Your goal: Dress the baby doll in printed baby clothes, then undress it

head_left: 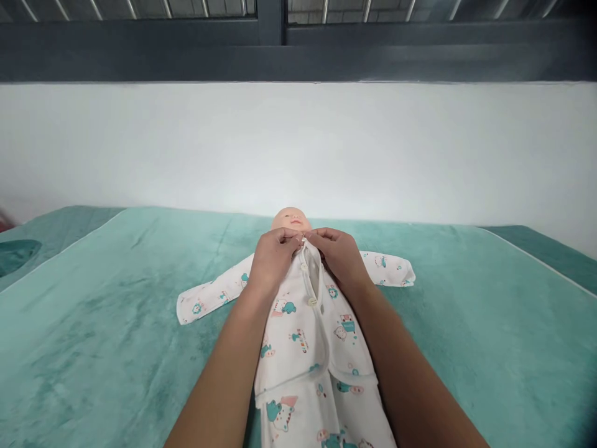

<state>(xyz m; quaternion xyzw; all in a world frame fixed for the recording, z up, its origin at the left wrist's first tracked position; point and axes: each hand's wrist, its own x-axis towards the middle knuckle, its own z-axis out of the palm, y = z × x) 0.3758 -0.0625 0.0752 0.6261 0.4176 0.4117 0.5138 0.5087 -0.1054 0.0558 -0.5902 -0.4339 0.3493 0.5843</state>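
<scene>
A baby doll (290, 217) lies on its back, head away from me, dressed in a white baby jacket (291, 323) with a teal and pink animal print. My left hand (276, 252) pinches one front edge of the jacket at the collar. Opposite it, my right hand (339, 254) pinches the other edge, and the fingertips of both nearly meet under the doll's chin. Below them the front gapes, with a pale button (312, 302) showing beside the gap. Matching printed pants (298, 423) extend toward me. The fingers hide the topmost fastening.
The doll lies on a bed with a teal plush cover (116, 348). Jacket sleeves (212, 301) stretch out to both sides. Behind the bed stands a white wall (186, 143), topped by a dark window frame (270, 59) with metal bars.
</scene>
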